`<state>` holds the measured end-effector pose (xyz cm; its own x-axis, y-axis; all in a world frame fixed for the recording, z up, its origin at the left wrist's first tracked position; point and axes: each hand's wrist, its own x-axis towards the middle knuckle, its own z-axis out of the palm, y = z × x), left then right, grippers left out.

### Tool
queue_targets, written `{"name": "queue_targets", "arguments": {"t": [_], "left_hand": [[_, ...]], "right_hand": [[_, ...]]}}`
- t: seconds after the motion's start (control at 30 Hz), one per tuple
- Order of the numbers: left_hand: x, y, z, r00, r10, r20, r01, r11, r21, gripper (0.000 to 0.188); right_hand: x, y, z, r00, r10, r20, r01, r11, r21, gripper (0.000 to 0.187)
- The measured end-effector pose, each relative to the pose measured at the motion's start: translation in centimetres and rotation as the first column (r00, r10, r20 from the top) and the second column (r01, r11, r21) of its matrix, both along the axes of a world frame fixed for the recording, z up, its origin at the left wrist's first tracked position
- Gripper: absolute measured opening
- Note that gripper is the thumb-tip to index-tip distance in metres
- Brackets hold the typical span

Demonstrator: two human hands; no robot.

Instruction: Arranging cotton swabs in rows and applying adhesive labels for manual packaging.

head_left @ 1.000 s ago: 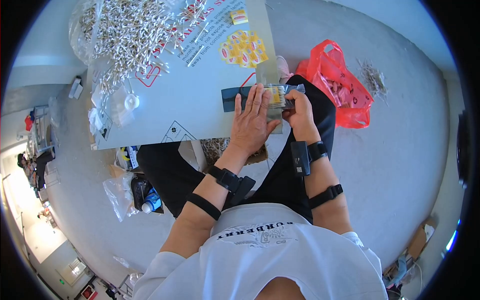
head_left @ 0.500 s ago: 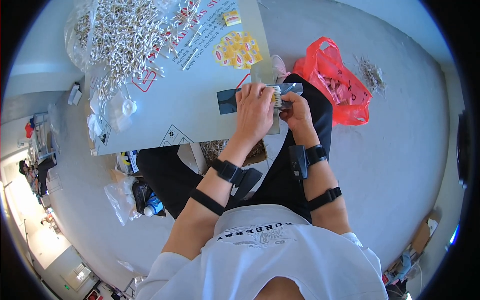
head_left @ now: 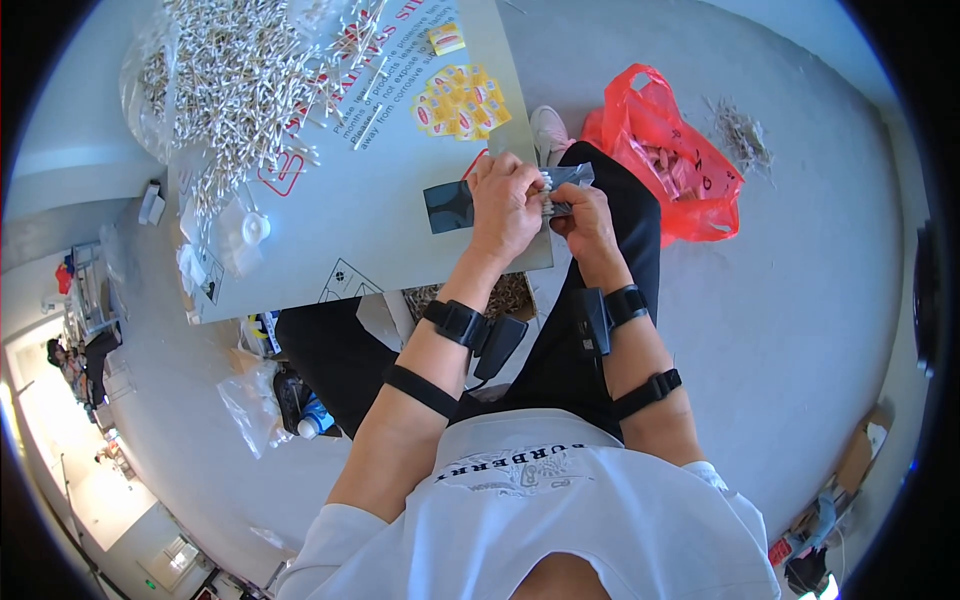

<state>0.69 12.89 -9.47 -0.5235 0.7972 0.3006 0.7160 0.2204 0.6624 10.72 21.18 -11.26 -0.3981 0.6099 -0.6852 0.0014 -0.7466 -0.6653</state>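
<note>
At the table's right edge, my left hand [head_left: 507,205] closes around a small bundle of cotton swabs [head_left: 547,188], whose white tips stick out on its right side. My right hand [head_left: 587,222] is closed, pinching a small clear plastic bag [head_left: 574,174] around the swab tips. How far the swabs sit inside the bag is hidden by the fingers. Left of my left hand, a dark flat rectangular piece [head_left: 447,206] lies on the table. Beyond it are several yellow and white cards [head_left: 462,102] and a small stack of cards [head_left: 446,39].
A large heap of loose cotton swabs [head_left: 240,80] covers the far left of the table [head_left: 380,220]. A white roll [head_left: 256,228] lies nearer. On the floor at right stand an open red plastic bag [head_left: 655,160] and scattered swabs [head_left: 742,138]. A box [head_left: 515,295] sits under the table.
My fingers have shifted on the swab bundle, and its yellow patch is now covered. Both hands stay close together at the table edge. The whole view has moved slightly.
</note>
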Motion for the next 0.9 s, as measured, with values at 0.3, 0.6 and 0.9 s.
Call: {"name": "queue_targets", "arguments": {"t": [0.3, 0.6, 0.9], "left_hand": [[-0.6, 0.0, -0.2, 0.999, -0.027, -0.021, 0.028, 0.999, 0.035, 0.017], [0.3, -2.6, 0.5, 0.987, 0.109, -0.118, -0.101, 0.992, 0.078, 0.037], [2.5, -6.2, 0.3, 0.973, 0.073, -0.221, -0.168, 0.876, -0.452, 0.083]], "right_hand": [[-0.1, 0.0, 0.3, 0.999, 0.015, -0.028, -0.014, 1.000, 0.025, 0.007], [0.1, -0.2, 0.3, 0.998, -0.043, -0.037, 0.042, 0.999, -0.031, 0.007], [0.2, -1.2, -0.6, 0.976, -0.111, -0.188, 0.125, 0.990, 0.062, 0.007]]}}
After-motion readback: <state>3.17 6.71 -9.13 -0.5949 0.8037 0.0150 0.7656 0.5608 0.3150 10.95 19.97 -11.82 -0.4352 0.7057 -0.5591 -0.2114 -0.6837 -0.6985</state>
